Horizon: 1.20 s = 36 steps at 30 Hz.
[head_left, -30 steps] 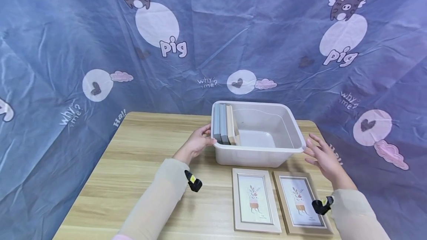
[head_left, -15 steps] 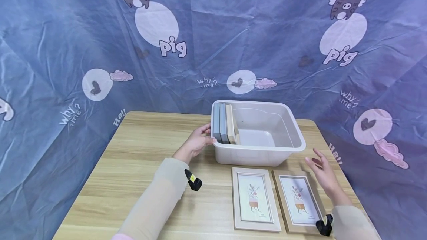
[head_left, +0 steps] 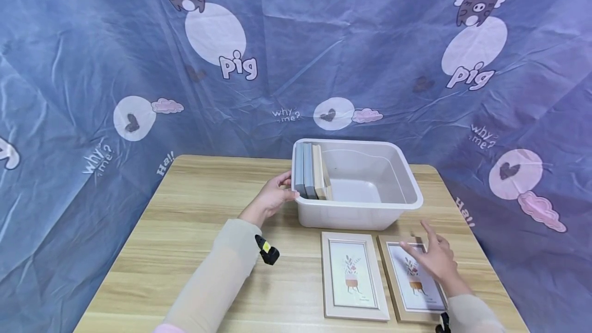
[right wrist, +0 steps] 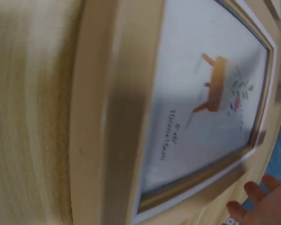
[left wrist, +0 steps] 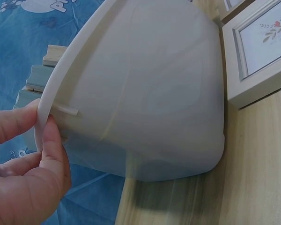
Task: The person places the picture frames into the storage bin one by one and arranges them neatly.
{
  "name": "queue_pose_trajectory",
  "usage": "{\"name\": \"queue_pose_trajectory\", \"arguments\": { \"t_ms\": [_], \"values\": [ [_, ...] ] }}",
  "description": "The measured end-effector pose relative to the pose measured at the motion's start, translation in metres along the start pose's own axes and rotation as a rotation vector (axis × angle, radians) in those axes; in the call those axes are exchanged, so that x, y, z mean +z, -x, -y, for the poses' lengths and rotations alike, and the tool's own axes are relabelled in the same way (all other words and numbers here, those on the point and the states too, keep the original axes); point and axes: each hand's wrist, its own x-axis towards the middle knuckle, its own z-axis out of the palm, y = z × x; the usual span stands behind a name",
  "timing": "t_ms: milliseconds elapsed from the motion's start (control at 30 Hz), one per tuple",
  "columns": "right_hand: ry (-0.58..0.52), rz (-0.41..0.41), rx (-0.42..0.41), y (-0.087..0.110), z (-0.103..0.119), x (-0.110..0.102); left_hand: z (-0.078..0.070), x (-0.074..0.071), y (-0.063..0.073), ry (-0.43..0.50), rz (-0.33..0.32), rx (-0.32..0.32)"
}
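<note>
My left hand [head_left: 270,198] pinches the rim of a white plastic tub [head_left: 351,215] at its front left corner; the left wrist view shows thumb and fingers on either side of the lip. Inside the tub, two blue-grey picture frames [head_left: 303,168] and light wooden ones [head_left: 319,173] stand on edge along the left wall. My right hand [head_left: 437,258] hovers over the tan picture frame [right wrist: 117,93], fingers spread and holding nothing. That frame lies face up, its flower-pot print [right wrist: 218,84] partly covered by the hand in the head view.
A paler picture frame [head_left: 328,281] lies face up left of the tan one, in front of the tub. All stand on a wood-grain table [head_left: 199,204]. A blue patterned cloth [head_left: 296,55] hangs behind and around it.
My right hand has come away from the tub's right rim and moved toward me and left, over the tan picture frame. My left hand has stayed on the rim.
</note>
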Motion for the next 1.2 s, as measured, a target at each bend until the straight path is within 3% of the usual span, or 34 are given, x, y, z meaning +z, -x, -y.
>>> {"name": "queue_pose_trajectory", "arguments": {
  "t_ms": [233,400,633,1200],
  "values": [
    [0.163,0.051,0.046,0.001,0.009,0.01,-0.001,0.0,0.001,-0.001,-0.005,-0.002],
    [0.207,0.086,0.085,0.001,0.015,0.015,0.0,0.0,0.0,-0.004,-0.006,0.001],
    [0.195,0.146,0.121,0.001,0.027,0.02,0.0,-0.001,0.0,-0.015,-0.009,-0.007],
    [0.181,0.184,0.227,-0.004,0.036,0.021,-0.004,0.002,0.003,-0.015,-0.004,-0.007]
  ]
}}
